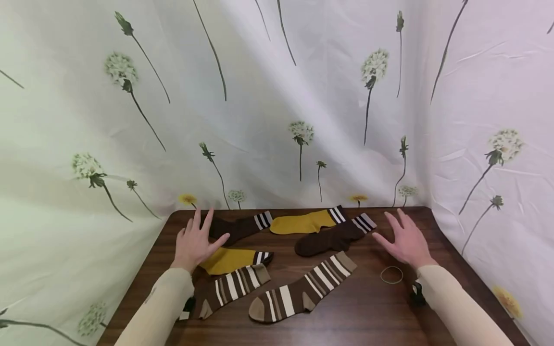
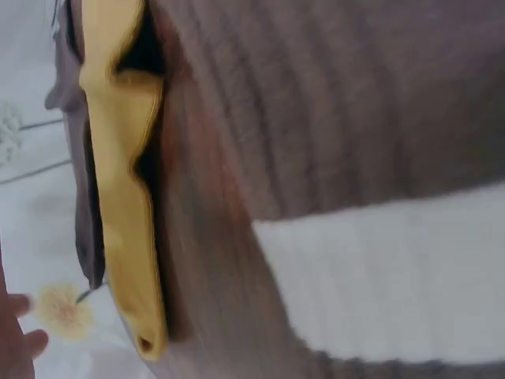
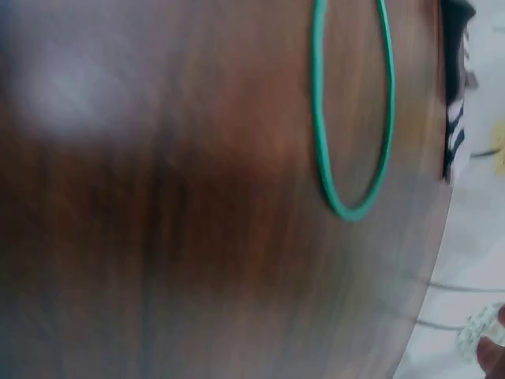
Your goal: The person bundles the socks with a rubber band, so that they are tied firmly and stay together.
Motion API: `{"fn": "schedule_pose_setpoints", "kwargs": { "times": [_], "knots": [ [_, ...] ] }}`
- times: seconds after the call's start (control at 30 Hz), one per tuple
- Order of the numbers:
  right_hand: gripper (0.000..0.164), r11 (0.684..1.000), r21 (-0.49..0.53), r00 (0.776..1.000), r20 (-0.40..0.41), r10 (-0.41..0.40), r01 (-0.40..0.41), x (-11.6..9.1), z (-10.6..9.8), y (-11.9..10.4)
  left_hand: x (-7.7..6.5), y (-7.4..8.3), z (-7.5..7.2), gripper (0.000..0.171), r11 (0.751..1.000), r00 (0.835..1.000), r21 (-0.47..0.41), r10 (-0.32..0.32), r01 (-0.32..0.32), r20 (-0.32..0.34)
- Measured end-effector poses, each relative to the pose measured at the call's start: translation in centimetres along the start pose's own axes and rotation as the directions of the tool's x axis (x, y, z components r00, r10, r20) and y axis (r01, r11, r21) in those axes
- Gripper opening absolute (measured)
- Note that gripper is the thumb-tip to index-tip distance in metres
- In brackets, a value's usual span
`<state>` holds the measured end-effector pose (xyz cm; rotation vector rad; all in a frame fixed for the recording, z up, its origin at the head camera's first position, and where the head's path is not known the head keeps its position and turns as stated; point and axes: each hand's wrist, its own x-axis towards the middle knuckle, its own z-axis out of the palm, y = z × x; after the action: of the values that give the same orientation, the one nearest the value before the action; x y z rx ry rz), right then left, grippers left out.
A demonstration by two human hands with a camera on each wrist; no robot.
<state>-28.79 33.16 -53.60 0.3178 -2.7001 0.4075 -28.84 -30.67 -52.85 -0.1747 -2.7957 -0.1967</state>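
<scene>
In the head view my left hand (image 1: 195, 242) hovers with spread fingers at the left, over the toe end of a mustard sock (image 1: 231, 259) with a striped cuff. My right hand (image 1: 408, 242), fingers also spread, is at the right beside a green rubber band (image 1: 391, 275). Neither hand holds anything. Two brown socks with white and tan stripes lie in front, one left (image 1: 235, 287) and one in the middle (image 1: 298, 293). Farther back are a dark brown sock (image 1: 238, 229), a second mustard sock (image 1: 300, 223) and another dark brown sock (image 1: 326, 239). The right wrist view shows the green band (image 3: 322, 142) up close.
The socks lie on a dark wood-grain table (image 1: 368, 317). A white curtain (image 1: 259, 158) printed with dandelions hangs round its back and sides. Dark wrist devices (image 1: 417, 293) sit at both sleeves.
</scene>
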Motion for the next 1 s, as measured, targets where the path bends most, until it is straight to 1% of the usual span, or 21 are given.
{"fn": "schedule_pose_setpoints", "kwargs": {
  "times": [0.13, 0.23, 0.27, 0.33, 0.4, 0.43, 0.5, 0.53, 0.6, 0.63, 0.67, 0.73, 0.83, 0.87, 0.9, 0.93, 0.97, 1.0],
  "knots": [
    [0.072, 0.999, 0.051, 0.996, 0.094, -0.008, 0.003, -0.8, 0.1, -1.3, -1.0, 0.7, -0.2, 0.1, 1.0, 1.0, -0.013, 0.008, -0.008, -0.008],
    [0.064, 0.996, 0.083, 0.993, 0.118, -0.028, 0.019, -1.4, 0.1, -2.2, -1.7, 1.3, -0.3, 0.091, 0.999, 1.0, -0.029, 0.031, -0.031, -0.002],
    [0.06, 0.995, 0.093, 0.992, 0.122, -0.039, 0.028, -1.6, 0.1, -2.6, -1.8, 1.6, -0.3, 0.086, 0.998, 0.999, -0.033, 0.052, -0.052, -0.009],
    [0.054, 0.992, 0.109, 0.989, 0.13, -0.076, 0.062, -1.9, 0.0, -3.4, -2.2, 2.2, -0.6, 0.072, 0.992, 0.993, -0.046, 0.113, -0.114, -0.02],
    [0.046, 0.987, 0.117, 0.983, 0.136, -0.123, 0.107, -2.3, -0.1, -4.3, -2.6, 3.2, -1.0, 0.06, 0.976, 0.978, -0.07, 0.204, -0.206, -0.04],
    [0.042, 0.983, 0.119, 0.979, 0.134, -0.152, 0.136, -2.5, -0.2, -4.8, -2.9, 3.7, -1.2, 0.055, 0.962, 0.965, -0.079, 0.258, -0.261, -0.053],
    [0.036, 0.973, 0.117, 0.969, 0.127, -0.214, 0.2, -2.9, -0.1, -5.9, -3.5, 5.0, -1.8, 0.049, 0.924, 0.929, -0.107, 0.361, -0.368, -0.078],
    [0.032, 0.965, 0.113, 0.961, 0.117, -0.251, 0.239, -3.2, -0.1, -6.4, -3.8, 5.8, -2.1, 0.047, 0.9, 0.907, -0.122, 0.41, -0.419, -0.094],
    [0.027, 0.941, 0.103, 0.939, 0.096, -0.331, 0.321, -3.7, 0.1, -7.3, -4.5, 7.5, -2.8, 0.042, 0.848, 0.858, -0.141, 0.497, -0.512, -0.126],
    [0.026, 0.926, 0.097, 0.924, 0.087, -0.372, 0.364, -3.9, 0.2, -7.8, -4.9, 8.3, -3.1, 0.039, 0.817, 0.831, -0.153, 0.538, -0.555, -0.143],
    [0.027, 0.911, 0.089, 0.909, 0.083, -0.409, 0.402, -4.1, 0.4, -8.2, -5.3, 9.1, -3.3, 0.035, 0.783, 0.801, -0.17, 0.578, -0.598, -0.156],
    [0.028, 0.877, 0.089, 0.874, 0.079, -0.48, 0.473, -4.5, 0.6, -9.0, -6.3, 10.7, -3.5, 0.027, 0.711, 0.735, -0.188, 0.66, -0.677, -0.154],
    [0.033, 0.823, 0.113, 0.818, 0.099, -0.567, 0.557, -4.9, 0.8, -10.0, -7.8, 12.7, -3.5, 0.019, 0.6, 0.628, -0.213, 0.772, -0.771, -0.098],
    [0.033, 0.808, 0.127, 0.802, 0.109, -0.588, 0.575, -5.0, 0.8, -10.2, -8.3, 13.2, -3.4, 0.019, 0.57, 0.595, -0.22, 0.801, -0.791, -0.066],
    [0.033, 0.795, 0.142, 0.787, 0.119, -0.605, 0.59, -5.1, 0.8, -10.4, -8.7, 13.7, -3.2, 0.02, 0.549, 0.568, -0.222, 0.822, -0.806, -0.031],
    [0.032, 0.782, 0.154, 0.773, 0.13, -0.621, 0.603, -5.1, 0.7, -10.6, -9.0, 14.0, -3.1, 0.022, 0.532, 0.546, -0.227, 0.838, -0.816, -0.001],
    [0.032, 0.772, 0.161, 0.76, 0.14, -0.634, 0.614, -5.1, 0.7, -10.7, -9.3, 14.3, -2.9, 0.026, 0.526, 0.534, -0.225, 0.845, -0.82, 0.027],
    [0.031, 0.766, 0.166, 0.752, 0.149, -0.642, 0.621, -5.1, 0.7, -10.7, -9.5, 14.5, -2.8, 0.029, 0.527, 0.53, -0.229, 0.846, -0.818, 0.054]
  ]
}}
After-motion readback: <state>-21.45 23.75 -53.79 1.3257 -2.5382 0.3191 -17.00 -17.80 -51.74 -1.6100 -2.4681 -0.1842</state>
